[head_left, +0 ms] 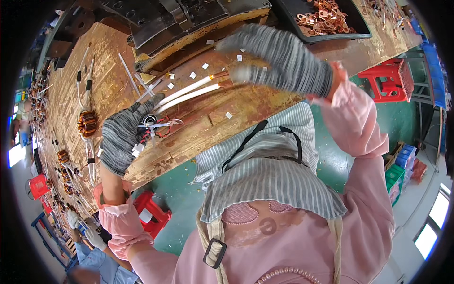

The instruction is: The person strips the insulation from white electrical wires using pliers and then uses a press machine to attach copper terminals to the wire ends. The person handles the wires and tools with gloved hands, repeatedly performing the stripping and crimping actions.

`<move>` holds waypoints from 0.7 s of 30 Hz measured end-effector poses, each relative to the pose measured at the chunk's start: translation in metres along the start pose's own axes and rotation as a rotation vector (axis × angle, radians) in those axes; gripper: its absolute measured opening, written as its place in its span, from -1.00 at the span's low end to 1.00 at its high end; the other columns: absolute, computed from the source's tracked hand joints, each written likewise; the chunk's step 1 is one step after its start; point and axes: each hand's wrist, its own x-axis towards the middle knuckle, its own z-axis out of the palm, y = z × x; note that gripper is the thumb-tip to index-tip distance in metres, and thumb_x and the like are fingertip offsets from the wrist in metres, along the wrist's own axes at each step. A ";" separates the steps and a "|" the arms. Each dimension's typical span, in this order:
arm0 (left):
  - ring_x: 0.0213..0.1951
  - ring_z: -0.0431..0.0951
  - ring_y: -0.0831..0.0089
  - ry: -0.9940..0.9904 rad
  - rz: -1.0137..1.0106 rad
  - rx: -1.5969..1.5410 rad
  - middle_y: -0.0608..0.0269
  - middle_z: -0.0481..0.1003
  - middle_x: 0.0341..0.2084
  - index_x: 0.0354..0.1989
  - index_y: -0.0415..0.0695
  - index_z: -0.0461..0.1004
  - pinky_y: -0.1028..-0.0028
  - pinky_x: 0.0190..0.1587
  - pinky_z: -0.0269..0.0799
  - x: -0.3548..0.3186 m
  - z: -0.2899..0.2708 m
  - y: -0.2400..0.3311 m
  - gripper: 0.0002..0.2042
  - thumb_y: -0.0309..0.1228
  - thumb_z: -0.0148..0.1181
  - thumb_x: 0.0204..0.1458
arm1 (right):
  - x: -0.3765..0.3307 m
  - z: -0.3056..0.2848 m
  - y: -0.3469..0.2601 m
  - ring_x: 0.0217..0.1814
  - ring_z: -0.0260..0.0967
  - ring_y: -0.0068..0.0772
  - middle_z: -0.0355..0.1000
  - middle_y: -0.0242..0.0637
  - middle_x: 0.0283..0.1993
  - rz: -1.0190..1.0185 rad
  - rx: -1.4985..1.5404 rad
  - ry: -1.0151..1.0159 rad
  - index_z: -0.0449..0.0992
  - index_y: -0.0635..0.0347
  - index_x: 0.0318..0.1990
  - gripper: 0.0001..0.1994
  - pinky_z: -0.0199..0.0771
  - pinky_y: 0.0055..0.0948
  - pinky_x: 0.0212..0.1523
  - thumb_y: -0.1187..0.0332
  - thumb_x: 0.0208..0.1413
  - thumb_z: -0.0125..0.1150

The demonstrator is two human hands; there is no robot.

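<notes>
My left hand (122,135), in a grey striped knit glove, is closed around the near end of a wire assembly. Two thick white-sleeved leads (189,88) run from it to the right over the wooden bench, ending in bare copper-coloured tips (226,84). Beside my left fingers show a dark round part (150,119), a cable tie and thin red-and-black wires (163,131); the palm hides the rest. My right hand (288,61), in a matching glove and blurred by motion, hovers just right of the copper tips. Its thumb and fingers are apart, with nothing visible between them.
A dark metal machine (175,28) stands at the bench's far side. Copper lugs (324,21) fill a black tray (362,35). Small white scraps (193,75) dot the wooden bench (198,130). Copper-wound coils (87,124) lie left. A co-worker's gloved hands (94,239) show lower left.
</notes>
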 end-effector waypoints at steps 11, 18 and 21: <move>-0.50 0.47 0.25 0.025 0.127 0.019 0.25 0.46 -0.51 0.04 0.13 0.34 0.39 -0.44 0.38 -0.007 0.001 -0.009 -0.42 -0.45 0.11 -0.32 | -0.003 0.041 -0.026 -0.47 0.32 -0.24 0.29 -0.31 -0.55 -0.125 -0.124 -0.299 0.42 0.13 -0.40 -0.81 0.34 -0.29 -0.46 0.22 0.02 -0.01; -0.39 0.49 0.17 0.127 0.073 -0.274 0.10 0.50 -0.39 -0.14 -0.13 0.45 0.40 -0.29 0.38 -0.014 0.016 -0.031 -0.63 -0.42 0.13 -0.23 | -0.034 0.020 0.016 -0.23 0.38 -0.12 0.43 -0.10 -0.21 0.179 0.360 -0.091 0.45 0.16 -0.11 -0.63 0.39 -0.29 -0.17 0.07 0.11 -0.05; -0.40 0.49 0.20 0.098 -0.047 -0.404 0.05 0.49 -0.39 -0.20 -0.20 0.45 0.44 -0.31 0.36 -0.011 0.005 -0.019 -0.67 -0.41 0.16 -0.23 | -0.027 0.003 0.026 -0.19 0.34 -0.13 0.42 -0.17 -0.26 0.160 -0.047 -0.231 0.48 0.14 -0.20 -0.66 0.36 -0.25 -0.13 0.08 0.05 0.01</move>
